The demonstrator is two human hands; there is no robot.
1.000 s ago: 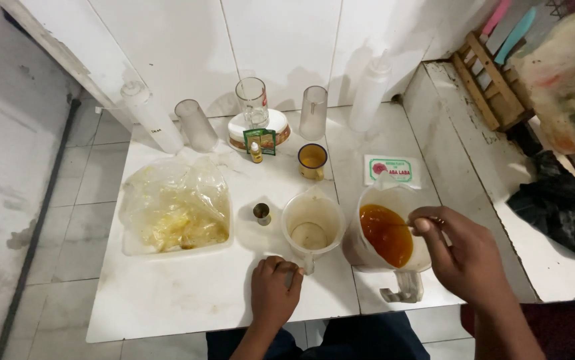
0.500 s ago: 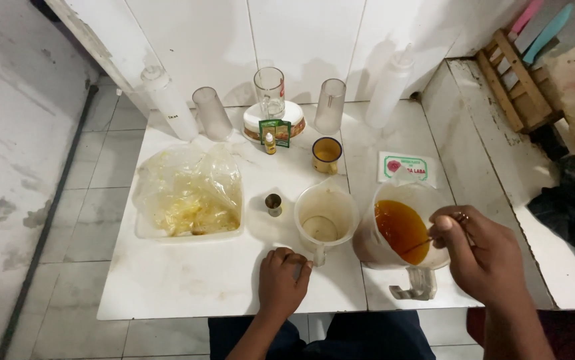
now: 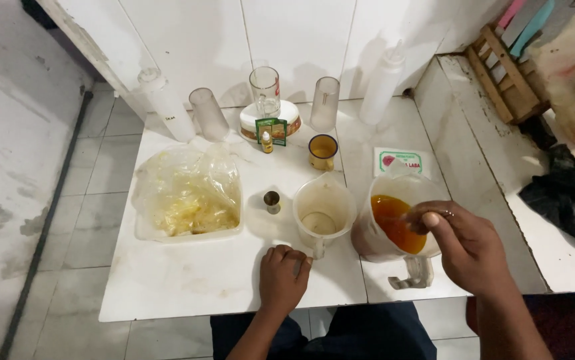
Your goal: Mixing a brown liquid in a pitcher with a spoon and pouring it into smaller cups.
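Centrally, green sachets by tub; hands: left fisted on table, right pinched over amber jug.

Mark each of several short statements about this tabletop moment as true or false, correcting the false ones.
1. The right hand is over the pitcher of amber liquid. True.
2. The smaller pitcher in the middle is full to the brim. False: it looks nearly empty, with only a little at the bottom.
3. The left hand rests on the white table by the smaller pitcher's handle. True.
4. The plastic bag of yellowish food lies at the right end of the table. False: it lies at the left end, in a white tray.
5. A small yellow cup stands behind the smaller pitcher. True.
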